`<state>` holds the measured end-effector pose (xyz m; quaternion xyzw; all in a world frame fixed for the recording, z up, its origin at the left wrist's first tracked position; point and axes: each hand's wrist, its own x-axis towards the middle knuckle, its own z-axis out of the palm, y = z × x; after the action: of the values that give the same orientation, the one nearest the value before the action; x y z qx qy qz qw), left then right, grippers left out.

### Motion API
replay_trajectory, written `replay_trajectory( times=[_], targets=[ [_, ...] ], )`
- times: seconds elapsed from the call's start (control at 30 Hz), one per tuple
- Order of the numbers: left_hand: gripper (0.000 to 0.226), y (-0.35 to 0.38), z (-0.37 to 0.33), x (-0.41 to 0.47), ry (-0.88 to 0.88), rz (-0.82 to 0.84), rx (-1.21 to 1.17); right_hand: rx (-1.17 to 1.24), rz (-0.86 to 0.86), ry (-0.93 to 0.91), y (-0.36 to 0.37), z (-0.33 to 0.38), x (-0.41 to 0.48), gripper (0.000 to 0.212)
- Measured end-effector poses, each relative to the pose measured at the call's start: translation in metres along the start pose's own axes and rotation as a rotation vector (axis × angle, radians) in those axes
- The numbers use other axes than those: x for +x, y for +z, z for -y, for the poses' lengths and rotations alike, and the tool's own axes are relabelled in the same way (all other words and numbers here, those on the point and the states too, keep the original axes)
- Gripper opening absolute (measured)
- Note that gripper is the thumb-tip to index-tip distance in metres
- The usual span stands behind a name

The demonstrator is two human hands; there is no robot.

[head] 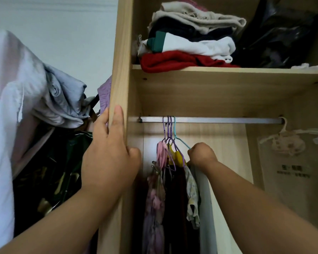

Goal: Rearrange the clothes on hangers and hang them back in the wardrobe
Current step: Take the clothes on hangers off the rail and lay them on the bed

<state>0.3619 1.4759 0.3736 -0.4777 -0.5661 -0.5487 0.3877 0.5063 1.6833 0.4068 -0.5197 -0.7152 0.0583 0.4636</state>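
Inside the wardrobe a metal rail [218,120] carries several hangers bunched at its left: purple hangers [168,129] and one teal hanger [180,139]. Below them hang a pink floral garment [154,202], a dark garment [174,208] and a pale patterned garment [192,195]. My right hand [201,154] is curled in a fist at the teal hanger's right shoulder, gripping the hanger with a white garment [206,208] on it. My left hand [108,149] grips the edge of the wardrobe's left side panel [120,70], fingers outside and thumb inside.
A shelf [228,70] above the rail holds a stack of folded clothes [187,39] and a black plastic bag [279,35]. A white hanger with a clear bag [285,142] hangs at the rail's right end. Left of the wardrobe, white, grey and dark garments [50,99] are piled.
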Motion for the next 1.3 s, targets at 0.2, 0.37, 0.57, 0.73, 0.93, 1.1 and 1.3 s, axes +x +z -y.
replay_trajectory(
  times=[0.2,0.37,0.57,0.73,0.93,1.1,1.3],
  targets=[
    [0.088,0.001,0.003,0.000,0.008,-0.009,-0.018,0.143,-0.220,0.010,-0.027,-0.008,0.008,0.025],
    [0.086,-0.001,0.002,0.001,0.002,0.016,0.000,0.124,-0.271,-0.030,-0.058,-0.027,-0.010,0.020],
    [0.082,-0.007,0.002,0.002,0.092,0.001,0.053,0.117,-0.376,-0.071,-0.122,-0.063,-0.070,0.023],
    [0.074,-0.006,-0.009,-0.003,0.475,0.029,0.164,0.170,-0.357,-0.041,-0.177,-0.097,-0.141,0.021],
    [0.074,0.036,-0.076,-0.048,0.498,0.450,-0.193,0.209,-0.350,0.004,-0.224,-0.119,-0.237,0.014],
    [0.075,0.097,-0.107,-0.098,0.402,0.726,-0.380,0.147,-0.334,0.094,-0.238,-0.122,-0.315,0.017],
    [0.049,0.115,-0.126,-0.155,0.278,0.769,-0.617,0.008,-0.411,0.321,-0.237,-0.119,-0.402,0.021]
  ],
)
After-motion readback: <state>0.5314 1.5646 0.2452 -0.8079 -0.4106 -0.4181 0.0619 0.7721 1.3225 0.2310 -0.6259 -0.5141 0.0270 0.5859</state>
